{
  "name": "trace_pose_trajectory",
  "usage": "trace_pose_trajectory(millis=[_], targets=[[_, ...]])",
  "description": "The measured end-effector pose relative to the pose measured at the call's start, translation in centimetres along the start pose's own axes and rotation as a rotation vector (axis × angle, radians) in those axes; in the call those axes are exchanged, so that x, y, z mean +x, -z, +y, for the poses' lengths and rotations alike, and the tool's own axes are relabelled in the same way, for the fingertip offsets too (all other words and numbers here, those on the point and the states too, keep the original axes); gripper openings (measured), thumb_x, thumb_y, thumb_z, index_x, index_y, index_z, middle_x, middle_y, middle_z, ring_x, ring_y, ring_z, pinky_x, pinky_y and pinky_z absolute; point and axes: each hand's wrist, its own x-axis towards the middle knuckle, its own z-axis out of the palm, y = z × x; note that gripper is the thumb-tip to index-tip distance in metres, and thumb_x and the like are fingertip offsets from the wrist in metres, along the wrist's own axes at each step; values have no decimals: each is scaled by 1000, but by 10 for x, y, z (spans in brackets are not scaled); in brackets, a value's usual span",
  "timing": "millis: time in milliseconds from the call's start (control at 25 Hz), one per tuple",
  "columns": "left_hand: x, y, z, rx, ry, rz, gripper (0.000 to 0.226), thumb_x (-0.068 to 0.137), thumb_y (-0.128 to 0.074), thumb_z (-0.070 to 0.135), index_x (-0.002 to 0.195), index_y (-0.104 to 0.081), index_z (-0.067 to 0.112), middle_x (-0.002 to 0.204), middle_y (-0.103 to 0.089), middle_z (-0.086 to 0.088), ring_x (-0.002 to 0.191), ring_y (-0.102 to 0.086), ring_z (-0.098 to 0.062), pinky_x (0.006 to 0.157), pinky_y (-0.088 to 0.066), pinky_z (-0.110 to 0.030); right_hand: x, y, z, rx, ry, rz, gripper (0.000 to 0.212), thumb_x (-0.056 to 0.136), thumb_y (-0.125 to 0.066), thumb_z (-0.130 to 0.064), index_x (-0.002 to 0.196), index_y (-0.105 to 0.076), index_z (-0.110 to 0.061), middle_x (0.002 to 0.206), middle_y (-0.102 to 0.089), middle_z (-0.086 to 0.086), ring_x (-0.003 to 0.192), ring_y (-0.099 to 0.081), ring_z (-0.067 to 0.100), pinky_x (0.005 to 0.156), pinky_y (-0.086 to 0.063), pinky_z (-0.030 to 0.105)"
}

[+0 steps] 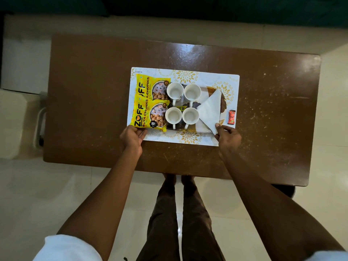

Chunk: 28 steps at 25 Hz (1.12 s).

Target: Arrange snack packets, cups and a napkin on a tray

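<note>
Tray [204, 127] sat mid-worktop on white-and-gold placemat [185, 76], mostly hidden under its load. Four white cups [182, 103] stood upright in two-by-two block at tray centre, handles toward near side, all looking empty. Two yellow snack packets [150, 105] lay flat at tray's left end, near one overlapping far one, both reaching out over mat. White napkin [210, 110] folded to triangle lay at tray's right end, point toward near edge. Small red sachet [231, 117] rested on mat's right edge, apart from tray. Left hand [132, 137] was at near-left corner, fingers pinched on near corner of near packet. Right hand [227, 136] was at near-right corner, thumb and fingers closed on napkin's near tip. Couldn't tell whether either hand also gripped tray rim. Brown worktop [90, 102] scuffed and speckled, pale tiled floor [47, 194] around it, legs and bare feet at near edge.
</note>
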Motion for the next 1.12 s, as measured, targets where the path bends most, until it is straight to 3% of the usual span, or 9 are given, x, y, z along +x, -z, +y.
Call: trace_pose_trajectory(millis=[120,320,480,600,720,880,1000,1120], targets=[[-7,2,4,-30,-50,-19,15,96,-59,16,104,-68,6,95,-74,-15,90,-77,-32,74,-65,-39,-3,1,2,13,-16,-18,43,85,-86,-25,122,-72,-10,116,-75,4,93,-75,18,86,-66,44],[-5,-1,-4,51,-89,8,17,99,-66,15,111,-66,3,99,-74,-16,86,-76,-27,62,-64,-31,-2,0,5,-28,-14,-18,45,83,-87,-28,123,-72,-11,117,-75,5,96,-75,20,86,-66,44],[-13,5,-1,108,-88,-8,13,102,-62,24,96,-67,14,96,-74,-13,88,-77,-28,72,-66,-38,-6,6,-1,-57,-33,17,52,83,-87,-35,125,-70,-9,118,-76,8,102,-75,24,93,-63,45],[-42,19,-3,365,-220,65,18,104,-53,19,105,-64,5,107,-70,-21,105,-70,-39,92,-59,-51,-30,32,-12,-160,14,29,47,92,-76,-42,124,-70,-8,118,-75,11,109,-72,29,100,-58,50],[-91,22,-18,700,-488,93,20,100,-55,2,115,-64,-7,113,-67,-29,108,-65,-43,93,-49,-42,-60,57,-33,-281,145,-35,41,102,-61,-44,121,-70,-9,117,-74,13,103,-70,31,98,-58,50],[-166,-25,3,892,-716,-171,23,91,-66,-1,114,-65,2,110,-66,-16,104,-65,-38,85,-49,-37,-101,73,-107,-526,415,-230,36,106,-56,-33,123,-72,-6,116,-74,18,110,-69,36,98,-54,42],[-219,-85,77,1026,-920,-343,25,96,-64,17,121,-62,15,119,-64,-5,113,-63,-27,92,-51,-39,-130,80,-181,-760,692,-307,46,106,-52,-44,136,-65,-12,133,-67,11,125,-61,28,103,-46,35],[-286,-158,187,1024,-1239,-341,29,101,-58,26,128,-60,15,124,-62,-5,117,-60,-26,97,-49,-39,-174,84,-291,-791,945,-183,54,105,-49,-50,148,-54,-18,150,-53,6,138,-49,25,112,-40,33]])
